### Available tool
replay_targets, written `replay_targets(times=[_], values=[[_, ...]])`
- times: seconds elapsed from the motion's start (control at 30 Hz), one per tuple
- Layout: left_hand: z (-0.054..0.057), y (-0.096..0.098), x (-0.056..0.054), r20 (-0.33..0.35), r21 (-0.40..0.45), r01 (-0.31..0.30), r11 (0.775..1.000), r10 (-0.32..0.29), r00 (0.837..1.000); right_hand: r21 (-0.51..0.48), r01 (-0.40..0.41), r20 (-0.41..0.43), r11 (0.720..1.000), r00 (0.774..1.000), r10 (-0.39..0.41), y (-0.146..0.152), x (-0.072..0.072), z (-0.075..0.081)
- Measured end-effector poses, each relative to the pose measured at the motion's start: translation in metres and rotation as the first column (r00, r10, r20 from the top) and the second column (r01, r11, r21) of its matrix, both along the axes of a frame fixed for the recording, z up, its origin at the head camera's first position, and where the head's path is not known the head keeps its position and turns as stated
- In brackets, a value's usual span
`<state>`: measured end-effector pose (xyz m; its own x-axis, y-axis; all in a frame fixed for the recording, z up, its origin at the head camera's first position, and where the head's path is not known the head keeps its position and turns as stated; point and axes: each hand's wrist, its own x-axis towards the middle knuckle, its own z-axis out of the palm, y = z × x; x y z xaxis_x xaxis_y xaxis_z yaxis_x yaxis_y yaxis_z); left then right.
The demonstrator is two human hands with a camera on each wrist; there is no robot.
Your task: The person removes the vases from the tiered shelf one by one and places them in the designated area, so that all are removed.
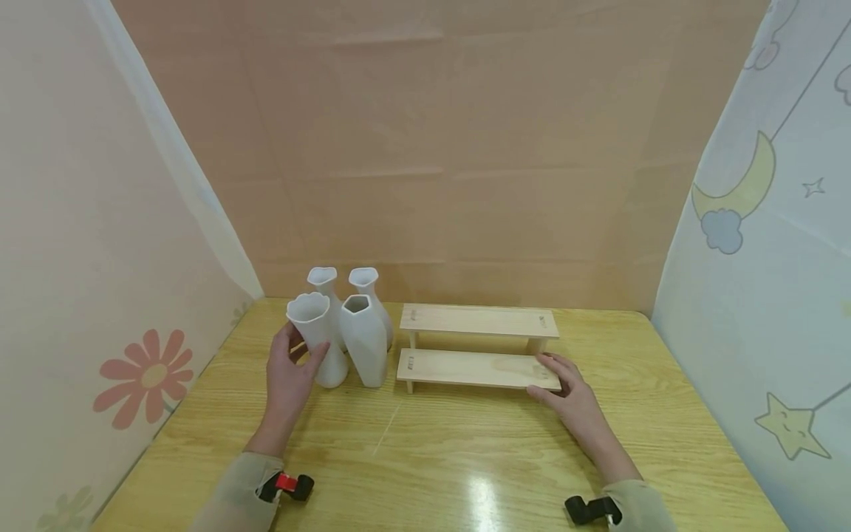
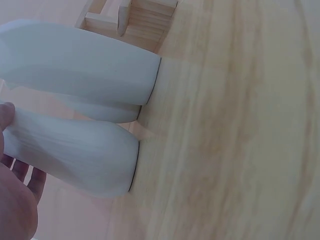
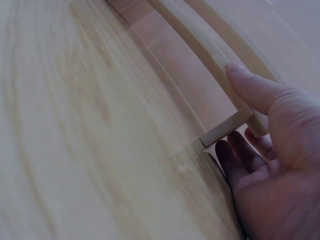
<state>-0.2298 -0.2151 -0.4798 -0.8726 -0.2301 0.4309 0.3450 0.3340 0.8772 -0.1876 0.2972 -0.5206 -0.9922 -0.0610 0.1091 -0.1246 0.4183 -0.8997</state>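
My left hand [image 1: 287, 373] holds the front-left white vase [image 1: 324, 355], which has a scalloped rim, with the thumb in front and the fingers behind. In the left wrist view that vase [image 2: 80, 152] has its base on the table. Close to its right stands an angular white vase [image 1: 366, 343] with a five-sided mouth. At the right end of a two-step wooden stand, my right hand [image 1: 577, 399] grips the lower board [image 1: 465, 368]. The right wrist view shows the thumb against the board's edge and the other fingers [image 3: 240, 152] around its end, by the leg.
Two narrow-necked white vases, one on the left [image 1: 323, 276] and one on the right [image 1: 372, 288], stand behind the front pair. The stand's upper board [image 1: 475, 321] is farther back. Cloth walls surround the wooden table [image 1: 425, 458] at the back and sides.
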Motion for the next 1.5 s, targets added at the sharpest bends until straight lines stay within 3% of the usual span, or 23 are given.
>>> replay_targets(times=[1.07, 1.23, 1.33, 1.5], values=[[-0.001, -0.004, -0.006, -0.008, 0.006, 0.035, 0.999, -0.035, 0.999, -0.034, -0.006, -0.008, 0.999, 1.000, 0.006, -0.002, 0.004, 0.002], [0.011, -0.003, -0.002, -0.053, 0.013, 0.006, 1.000, -0.006, 0.999, -0.045, -0.009, 0.019, 0.999, 1.000, 0.009, 0.001, 0.005, 0.007], [0.022, 0.000, 0.003, -0.106, -0.069, -0.038, 0.997, 0.031, 0.994, -0.050, 0.012, 0.033, 0.999, 0.999, -0.011, 0.003, 0.009, 0.013], [0.038, 0.005, 0.011, -0.158, -0.204, -0.131, 0.970, 0.100, 0.982, -0.060, 0.036, 0.012, 0.998, 0.999, -0.036, 0.005, 0.014, 0.023]])
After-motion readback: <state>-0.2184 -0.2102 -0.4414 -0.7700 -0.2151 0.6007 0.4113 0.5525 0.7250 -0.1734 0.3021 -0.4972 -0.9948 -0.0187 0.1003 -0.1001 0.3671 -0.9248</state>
